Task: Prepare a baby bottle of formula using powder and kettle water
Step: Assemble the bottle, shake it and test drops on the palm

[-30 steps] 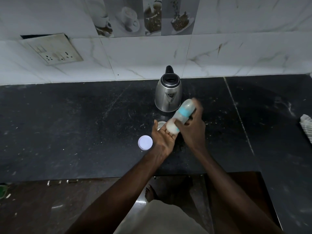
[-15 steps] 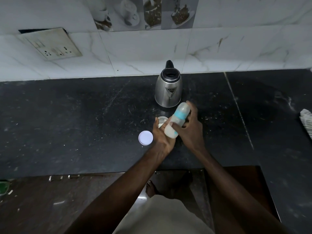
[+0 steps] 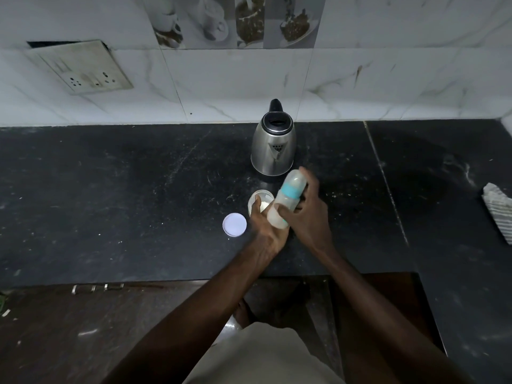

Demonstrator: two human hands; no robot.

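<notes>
A capped baby bottle (image 3: 286,196) with a teal ring and milky liquid is tilted, cap pointing up and away. My right hand (image 3: 309,214) grips it around the middle. My left hand (image 3: 266,231) lies palm-up under the bottle's base, touching it. Behind my left fingers stands an open powder jar (image 3: 259,202) with white powder inside. Its round white lid (image 3: 234,224) lies flat on the counter to the left. A steel kettle (image 3: 273,145) with a black lid and handle stands just beyond, near the wall.
The dark stone counter (image 3: 124,189) runs wall to wall, dusted with specks. A striped cloth (image 3: 498,209) lies at the right edge. A wall socket plate (image 3: 83,67) hangs loose at upper left. The counter's front edge drops to a dark floor.
The bottle has shifted slightly in my hands, its base moving against my left palm, while my view has tipped a little. Kettle, jar and lid have not moved.
</notes>
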